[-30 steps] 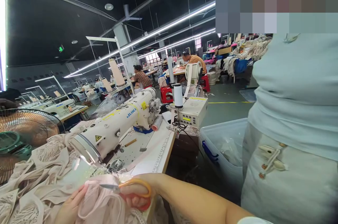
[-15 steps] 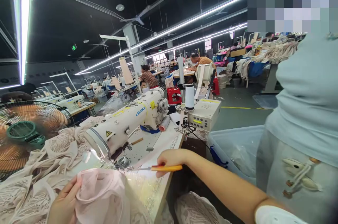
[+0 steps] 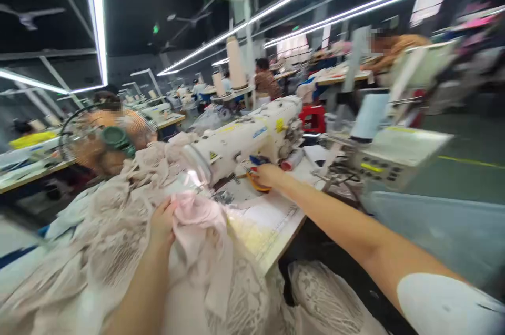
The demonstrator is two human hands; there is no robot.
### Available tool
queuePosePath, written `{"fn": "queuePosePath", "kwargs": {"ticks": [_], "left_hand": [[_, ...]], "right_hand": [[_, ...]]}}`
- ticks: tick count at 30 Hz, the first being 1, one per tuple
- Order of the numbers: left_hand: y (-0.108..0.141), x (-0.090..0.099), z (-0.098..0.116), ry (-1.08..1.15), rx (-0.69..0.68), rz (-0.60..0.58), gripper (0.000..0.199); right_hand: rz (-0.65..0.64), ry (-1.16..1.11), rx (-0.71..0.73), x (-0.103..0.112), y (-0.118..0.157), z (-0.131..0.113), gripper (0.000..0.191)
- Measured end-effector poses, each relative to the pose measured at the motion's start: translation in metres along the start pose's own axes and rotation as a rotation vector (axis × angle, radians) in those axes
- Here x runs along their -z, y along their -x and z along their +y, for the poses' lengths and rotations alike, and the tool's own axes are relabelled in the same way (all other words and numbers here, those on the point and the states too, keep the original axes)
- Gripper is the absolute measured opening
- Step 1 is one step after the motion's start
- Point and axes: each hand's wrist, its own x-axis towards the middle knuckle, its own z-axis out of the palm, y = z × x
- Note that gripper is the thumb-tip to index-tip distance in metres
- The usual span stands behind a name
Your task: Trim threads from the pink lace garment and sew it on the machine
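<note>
Pale pink cloth [image 3: 203, 224] in the head view: holds it below and left of centre with the left hand [image 3: 161, 222], with fingers pinched closed on its edge. Reaches with the right hand [image 3: 270, 174] to mid-frame, at orange-handled scissors [image 3: 258, 187]; cannot tell whether with fingers gripping or loosened. Has beige lace garments [image 3: 114, 243] heaped lower left, near the white sewing machine [image 3: 240, 138].
</note>
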Motion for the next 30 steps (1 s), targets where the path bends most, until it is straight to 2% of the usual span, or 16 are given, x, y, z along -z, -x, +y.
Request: {"fn": "queuePosePath", "kwargs": {"ticks": [3,6,9,11,13,15,17,19,22,27,30], "left_hand": [[-0.002,0.003,-0.008,0.040,-0.075,-0.162,0.047],[-0.007,0.009,-0.016,0.052,-0.209,-0.173,0.056],[-0.009,0.013,-0.024,0.004,-0.261,-0.145,0.064],[-0.011,0.014,-0.027,-0.026,-0.230,-0.151,0.068],[-0.012,0.015,-0.029,-0.046,-0.225,-0.167,0.069],[-0.012,0.016,-0.029,-0.078,-0.255,-0.166,0.068],[-0.012,0.016,-0.027,-0.117,-0.280,-0.152,0.067],[-0.011,0.016,-0.026,-0.134,-0.292,-0.151,0.067],[-0.009,0.015,-0.025,-0.127,-0.306,-0.183,0.066],[-0.001,0.011,-0.018,-0.193,-0.287,-0.183,0.058],[0.003,0.015,0.002,-0.404,-0.206,-0.155,0.052]], "right_hand": [[0.147,-0.072,-0.022,-0.025,-0.010,-0.003,0.031],[0.334,-0.193,0.035,-0.041,-0.004,-0.002,0.032],[0.451,-0.323,0.131,-0.049,0.022,-0.015,0.034],[0.384,-0.423,0.322,-0.053,0.045,-0.038,0.033],[0.186,-0.520,0.631,-0.057,0.064,-0.066,0.037],[0.085,-0.602,0.757,-0.059,0.075,-0.091,0.042],[0.005,-0.699,0.724,-0.061,0.079,-0.105,0.049],[-0.085,-0.767,0.696,-0.063,0.081,-0.106,0.059],[-0.107,-0.759,0.782,-0.066,0.084,-0.099,0.067],[-0.044,-0.638,0.908,-0.066,0.088,-0.097,0.034],[-0.004,-0.723,0.954,-0.066,0.086,-0.097,0.035]]}}
